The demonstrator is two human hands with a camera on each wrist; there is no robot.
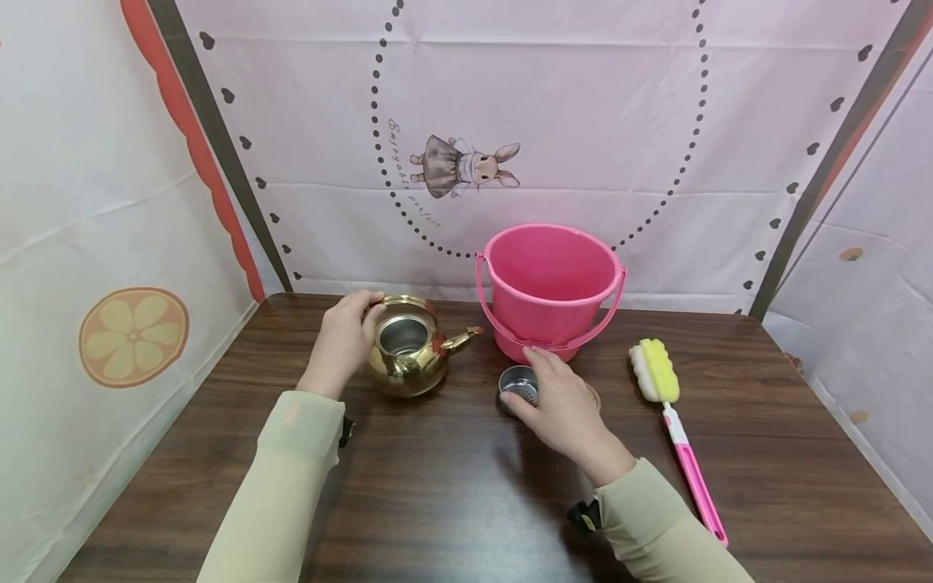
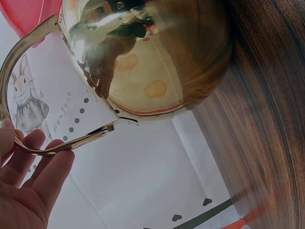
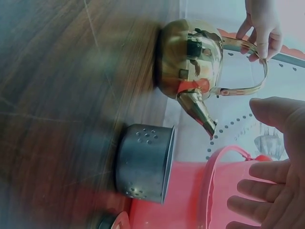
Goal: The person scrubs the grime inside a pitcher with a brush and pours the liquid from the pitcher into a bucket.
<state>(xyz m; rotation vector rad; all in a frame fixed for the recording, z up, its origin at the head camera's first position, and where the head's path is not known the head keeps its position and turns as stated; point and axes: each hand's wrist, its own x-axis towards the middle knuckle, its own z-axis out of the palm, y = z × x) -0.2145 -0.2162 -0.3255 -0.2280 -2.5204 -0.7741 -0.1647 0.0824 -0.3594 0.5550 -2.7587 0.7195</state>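
Note:
A shiny gold kettle [image 1: 408, 368] stands lidless on the table, its spout pointing right. My left hand [image 1: 341, 340] holds the kettle's raised handle [image 2: 76, 142] between thumb and fingers. To the right sits a small steel strainer basket [image 3: 145, 162] with punched holes, upright on the table. Above it hovers my right hand [image 1: 561, 405], fingers spread and straight, with a gap to the basket in the right wrist view. A round gold-edged thing, perhaps the kettle lid [image 3: 121, 222], is mostly hidden by the right hand in the head view.
Behind the basket stands a pink bucket [image 1: 547, 324], its handle hanging down in front. A sponge brush [image 1: 678, 437] with a pink and white handle lies at the right. Printed cloth [image 1: 306, 105] walls enclose the dark wooden table [image 1: 437, 502] at the back and sides.

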